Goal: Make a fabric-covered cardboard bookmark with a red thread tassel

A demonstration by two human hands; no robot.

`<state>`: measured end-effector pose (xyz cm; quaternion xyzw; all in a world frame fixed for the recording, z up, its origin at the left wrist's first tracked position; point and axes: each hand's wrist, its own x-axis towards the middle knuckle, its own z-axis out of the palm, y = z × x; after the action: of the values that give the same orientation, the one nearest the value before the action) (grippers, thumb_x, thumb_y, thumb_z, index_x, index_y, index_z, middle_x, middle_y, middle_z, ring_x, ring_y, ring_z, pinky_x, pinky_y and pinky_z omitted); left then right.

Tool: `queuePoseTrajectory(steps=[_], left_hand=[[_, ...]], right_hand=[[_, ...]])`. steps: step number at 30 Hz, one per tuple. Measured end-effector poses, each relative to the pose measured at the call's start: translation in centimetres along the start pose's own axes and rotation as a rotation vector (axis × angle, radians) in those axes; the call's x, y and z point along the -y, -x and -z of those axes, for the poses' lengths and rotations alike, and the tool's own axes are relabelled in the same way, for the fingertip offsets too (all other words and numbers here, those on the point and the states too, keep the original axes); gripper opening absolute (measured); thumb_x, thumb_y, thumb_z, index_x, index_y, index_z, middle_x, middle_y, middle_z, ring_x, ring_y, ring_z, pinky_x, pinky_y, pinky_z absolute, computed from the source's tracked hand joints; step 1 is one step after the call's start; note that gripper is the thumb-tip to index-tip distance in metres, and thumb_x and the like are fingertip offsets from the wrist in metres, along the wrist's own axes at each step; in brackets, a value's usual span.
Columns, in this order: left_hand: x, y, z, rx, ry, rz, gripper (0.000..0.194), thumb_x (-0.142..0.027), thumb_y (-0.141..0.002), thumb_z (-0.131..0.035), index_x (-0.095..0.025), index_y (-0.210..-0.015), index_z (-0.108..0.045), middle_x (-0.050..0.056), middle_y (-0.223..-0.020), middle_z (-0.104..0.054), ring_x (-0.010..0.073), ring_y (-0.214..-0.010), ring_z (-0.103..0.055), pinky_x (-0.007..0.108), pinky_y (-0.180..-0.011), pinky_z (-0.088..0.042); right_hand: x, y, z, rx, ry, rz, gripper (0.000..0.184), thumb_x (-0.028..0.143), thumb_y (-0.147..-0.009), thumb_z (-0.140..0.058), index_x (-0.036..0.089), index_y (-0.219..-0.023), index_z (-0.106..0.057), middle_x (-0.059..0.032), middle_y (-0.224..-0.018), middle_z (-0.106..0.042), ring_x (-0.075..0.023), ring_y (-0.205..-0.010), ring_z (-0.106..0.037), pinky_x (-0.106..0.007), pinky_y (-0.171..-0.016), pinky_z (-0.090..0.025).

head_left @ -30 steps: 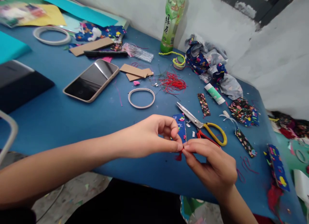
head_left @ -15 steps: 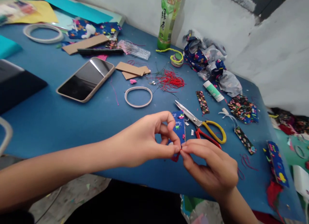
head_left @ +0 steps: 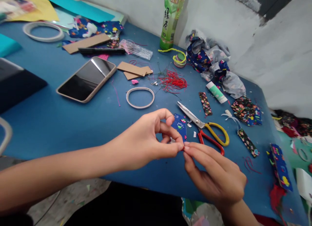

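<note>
My left hand (head_left: pixel 156 138) is closed in a pinch, thumb against index finger, on a small bit of red cord (head_left: pixel 183 148). From the other side my right hand (head_left: pixel 214 174) pinches at the same spot, its thumb and fingertips pressed together; the cord is mostly hidden by the fingers. Behind my left fingers shows a blue patterned fabric strip (head_left: pixel 180 125), partly covered; whether the hand holds it I cannot tell. Just beyond the hands lie scissors (head_left: pixel 198 122) with one yellow and one red handle, blades pointing up and left.
A phone (head_left: pixel 87 80), a tape roll (head_left: pixel 140 106) and a tangle of red threads (head_left: pixel 173 80) lie on the blue table (head_left: pixel 97 122). Farther back stand a green tea bottle (head_left: pixel 170 21) and crumpled fabric (head_left: pixel 209 57). A glue stick (head_left: pixel 216 92) and fabric strips lie to the right.
The red loop that hung below my fingertips is no longer visible. My right hand has shifted slightly right and down; both hands still pinch close together.
</note>
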<state>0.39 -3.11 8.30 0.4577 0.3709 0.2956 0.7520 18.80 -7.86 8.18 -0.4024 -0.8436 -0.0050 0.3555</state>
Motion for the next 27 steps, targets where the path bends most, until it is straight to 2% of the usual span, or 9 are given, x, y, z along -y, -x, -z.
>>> queuePoseTrajectory(steps=[10,15,18,21,24,27], left_hand=[[0.2,0.4,-0.7,-0.092,-0.056,-0.116,0.041,-0.014,-0.069,-0.069,-0.022,-0.071,-0.029,-0.005,-0.067,-0.065,0.0053,-0.052,-0.046,0.017,-0.048,-0.039],[0.5,0.6,-1.2,-0.196,-0.120,-0.173,0.039,-0.018,-0.069,-0.069,-0.022,-0.067,-0.030,-0.003,-0.068,-0.064,0.0082,-0.054,-0.051,0.018,-0.046,-0.043],[0.9,0.8,-1.3,-0.232,-0.204,-0.209,0.038,-0.019,-0.069,-0.069,-0.022,-0.067,-0.031,-0.003,-0.071,-0.067,0.0102,-0.057,-0.057,0.021,-0.052,-0.049],[1.3,0.8,-1.3,-0.240,-0.260,-0.248,0.038,-0.019,-0.070,-0.069,-0.022,-0.067,-0.032,-0.003,-0.073,-0.068,0.0114,-0.059,-0.061,0.023,-0.057,-0.052],[1.5,0.9,-1.2,-0.227,-0.330,-0.303,0.035,-0.021,-0.075,-0.068,-0.022,-0.066,-0.034,-0.004,-0.073,-0.068,0.0107,-0.063,-0.063,0.020,-0.059,-0.053],[1.4,1.0,-1.0,-0.203,-0.507,-0.416,0.025,-0.020,-0.079,-0.065,-0.021,-0.065,-0.044,-0.004,-0.072,-0.067,0.0085,-0.066,-0.064,0.016,-0.061,-0.052]], right_hand=[[0.5,-0.4,-0.2,-0.034,-0.010,-0.089,0.013,0.008,-0.079,-0.066,0.018,-0.087,-0.070,-0.0035,-0.082,-0.077,-0.0137,-0.069,-0.073,-0.017,-0.075,-0.061],[0.7,-0.3,-0.5,-0.040,0.082,-0.079,0.015,0.010,-0.081,-0.065,0.019,-0.092,-0.070,-0.0031,-0.086,-0.077,-0.0147,-0.072,-0.074,-0.019,-0.077,-0.061],[0.7,0.0,-0.6,-0.031,0.170,-0.056,0.014,0.013,-0.081,-0.065,0.019,-0.093,-0.070,-0.0038,-0.086,-0.077,-0.0157,-0.070,-0.074,-0.020,-0.073,-0.061],[0.5,0.1,-0.8,-0.039,0.219,-0.035,0.013,0.013,-0.081,-0.065,0.018,-0.092,-0.070,-0.0045,-0.083,-0.077,-0.0159,-0.066,-0.073,-0.020,-0.067,-0.060],[0.3,0.1,-0.9,-0.047,0.195,-0.030,0.011,0.012,-0.081,-0.064,0.017,-0.089,-0.069,-0.0052,-0.081,-0.077,-0.0158,-0.067,-0.073,-0.021,-0.068,-0.059],[0.3,0.0,-1.0,-0.026,0.140,-0.043,0.009,0.010,-0.081,-0.061,0.015,-0.086,-0.067,-0.0053,-0.080,-0.076,-0.0150,-0.069,-0.072,-0.021,-0.071,-0.058]])
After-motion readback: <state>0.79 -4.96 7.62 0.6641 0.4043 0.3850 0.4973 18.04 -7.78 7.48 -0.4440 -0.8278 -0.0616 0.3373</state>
